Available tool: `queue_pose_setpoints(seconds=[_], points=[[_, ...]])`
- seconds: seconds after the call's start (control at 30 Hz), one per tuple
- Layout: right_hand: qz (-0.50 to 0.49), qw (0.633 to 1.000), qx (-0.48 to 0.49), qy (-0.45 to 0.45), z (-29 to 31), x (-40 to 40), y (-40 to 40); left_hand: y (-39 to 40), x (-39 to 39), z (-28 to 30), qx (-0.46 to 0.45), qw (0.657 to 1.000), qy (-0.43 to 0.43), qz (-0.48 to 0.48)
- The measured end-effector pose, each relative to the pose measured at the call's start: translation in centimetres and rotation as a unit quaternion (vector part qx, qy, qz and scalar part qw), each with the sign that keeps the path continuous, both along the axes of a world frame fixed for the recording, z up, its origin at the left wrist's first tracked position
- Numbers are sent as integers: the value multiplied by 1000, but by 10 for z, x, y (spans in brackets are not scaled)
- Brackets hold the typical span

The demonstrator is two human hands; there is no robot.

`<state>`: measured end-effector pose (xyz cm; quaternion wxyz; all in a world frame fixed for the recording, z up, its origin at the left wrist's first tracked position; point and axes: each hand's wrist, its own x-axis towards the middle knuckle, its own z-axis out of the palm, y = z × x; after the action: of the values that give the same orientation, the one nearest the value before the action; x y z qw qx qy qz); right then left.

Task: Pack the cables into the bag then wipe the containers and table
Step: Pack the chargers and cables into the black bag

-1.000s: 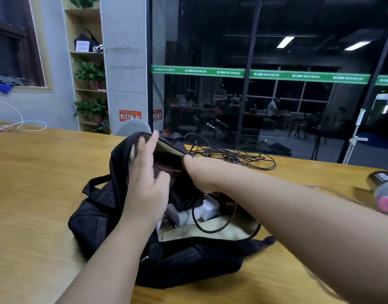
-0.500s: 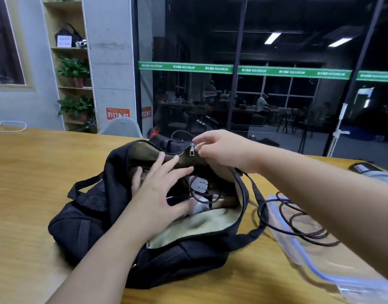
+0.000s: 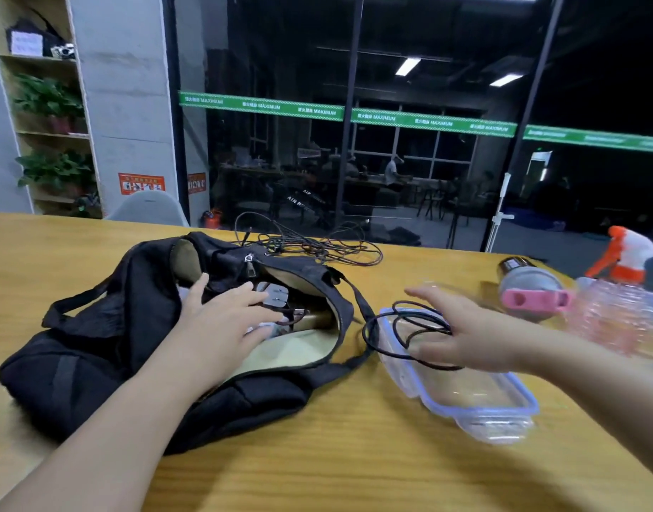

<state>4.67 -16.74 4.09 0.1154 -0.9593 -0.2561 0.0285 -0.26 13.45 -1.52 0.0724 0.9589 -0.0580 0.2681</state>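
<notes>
- The left hand (image 3: 221,323) reaches into the open mouth of the black bag (image 3: 96,345), its grip apart: fingers straight and spread, lying flat on the contents and clamped on nothing.
- Just past its fingertips, inside the bag, sit a white plug adapter (image 3: 277,295) and a loop of dark cable.
- The right hand (image 3: 476,338) hovers over the near end of a clear container (image 3: 465,393) with a blue rim, grip also apart, fingers extended; the hand is blurred.
- A coiled black cable (image 3: 391,327) lies in the container directly under and beside that hand's fingers; whether the fingers touch it cannot be told.
- The container lies on the tabletop (image 3: 354,456), just right of the bag, touching its strap.
- Beyond both hands, behind the bag, a loose tangle of cables (image 3: 317,247) rests on the tabletop's far edge.
- Farther right of the right hand lies a bottle with a pink cap (image 3: 531,293), next to it a blurred clear pinkish container (image 3: 620,312).
- Behind those stands a white-and-orange spray bottle (image 3: 627,255).
</notes>
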Motion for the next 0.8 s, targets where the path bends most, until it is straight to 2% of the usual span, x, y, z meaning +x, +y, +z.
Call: queue_pose_setpoints(seconds=[0.13,0.37,0.5,0.8], points=[[-31,993,-95,65,-20,17,-13,1,2,-2,8,1000,16,19],[-32,984,-146,93,-5,37,-1,-2,0,2,-1,999,34,30],[-50,976,-141,156,2,45,-1,-1,-1,1,-14,999,26,27],[-58,976,-175,115,8,46,7,-1,-1,1,-47,999,22,14]])
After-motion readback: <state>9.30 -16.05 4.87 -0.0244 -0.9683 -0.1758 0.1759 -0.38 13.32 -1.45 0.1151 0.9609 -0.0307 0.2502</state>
